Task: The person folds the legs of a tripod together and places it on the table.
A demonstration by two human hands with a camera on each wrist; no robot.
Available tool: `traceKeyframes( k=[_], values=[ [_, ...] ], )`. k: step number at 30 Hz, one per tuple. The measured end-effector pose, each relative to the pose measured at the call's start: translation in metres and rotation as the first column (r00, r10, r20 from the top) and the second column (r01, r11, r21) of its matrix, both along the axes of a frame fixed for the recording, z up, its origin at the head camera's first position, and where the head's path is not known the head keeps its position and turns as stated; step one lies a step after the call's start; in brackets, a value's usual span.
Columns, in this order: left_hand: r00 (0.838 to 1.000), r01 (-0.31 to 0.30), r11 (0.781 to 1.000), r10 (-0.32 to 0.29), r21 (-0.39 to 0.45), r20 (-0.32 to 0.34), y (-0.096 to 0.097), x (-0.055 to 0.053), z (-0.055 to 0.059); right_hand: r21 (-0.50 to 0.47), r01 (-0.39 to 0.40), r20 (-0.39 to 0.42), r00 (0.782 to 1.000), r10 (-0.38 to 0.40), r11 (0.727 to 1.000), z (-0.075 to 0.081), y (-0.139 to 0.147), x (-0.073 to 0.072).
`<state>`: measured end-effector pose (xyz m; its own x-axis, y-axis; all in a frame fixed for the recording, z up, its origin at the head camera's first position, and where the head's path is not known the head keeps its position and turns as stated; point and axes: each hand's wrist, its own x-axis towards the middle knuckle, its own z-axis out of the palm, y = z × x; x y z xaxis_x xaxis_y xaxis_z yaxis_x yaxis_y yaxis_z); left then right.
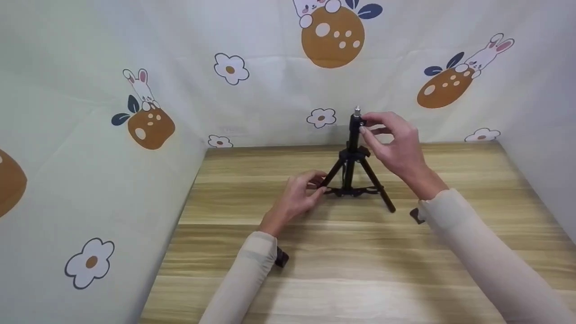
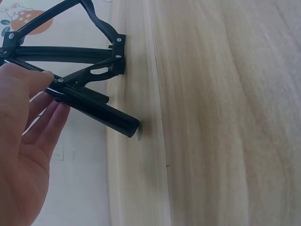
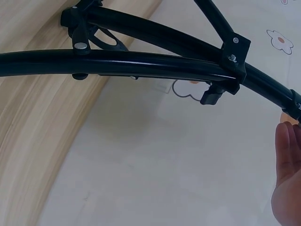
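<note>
A small black tripod (image 1: 349,168) stands upright with its legs spread near the back of the wooden table. A silver screw stud (image 1: 357,110) tops its centre column. My left hand (image 1: 297,195) holds the tripod's left leg low down. In the left wrist view the thumb lies on one side of that leg (image 2: 101,112) and the fingers on the other, by the riveted brace. Up at the column's top collar (image 1: 355,122), my right hand (image 1: 398,144) pinches the small knob on its side between thumb and forefinger. Only part of that hand shows in the right wrist view.
Pale cloth (image 1: 270,99) printed with rabbits, oranges and flowers hangs behind the table and along both sides. The wood-grain table (image 1: 337,270) reaches toward me. A small black wrist camera (image 1: 281,258) sits by the left cuff, another (image 1: 417,216) by the right.
</note>
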<state>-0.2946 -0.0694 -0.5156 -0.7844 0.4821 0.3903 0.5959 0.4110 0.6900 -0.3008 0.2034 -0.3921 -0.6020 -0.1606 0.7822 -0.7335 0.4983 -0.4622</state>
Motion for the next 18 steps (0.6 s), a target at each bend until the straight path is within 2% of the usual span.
traceKeyframes(
  k=[9, 18],
  values=[
    [1.0, 0.004, 0.999, -0.005, 0.037, 0.022, 0.0022, 0.0007, -0.0017, -0.042, 0.012, -0.001, 1.0, -0.012, 0.999, -0.0015, -0.0033, -0.0015],
    [0.996, -0.023, 0.999, 0.025, 0.025, -0.085, 0.0036, 0.0016, -0.0057, -0.07, -0.003, 0.033, 0.999, 0.005, 0.998, -0.0009, -0.0058, -0.0003]
  ],
)
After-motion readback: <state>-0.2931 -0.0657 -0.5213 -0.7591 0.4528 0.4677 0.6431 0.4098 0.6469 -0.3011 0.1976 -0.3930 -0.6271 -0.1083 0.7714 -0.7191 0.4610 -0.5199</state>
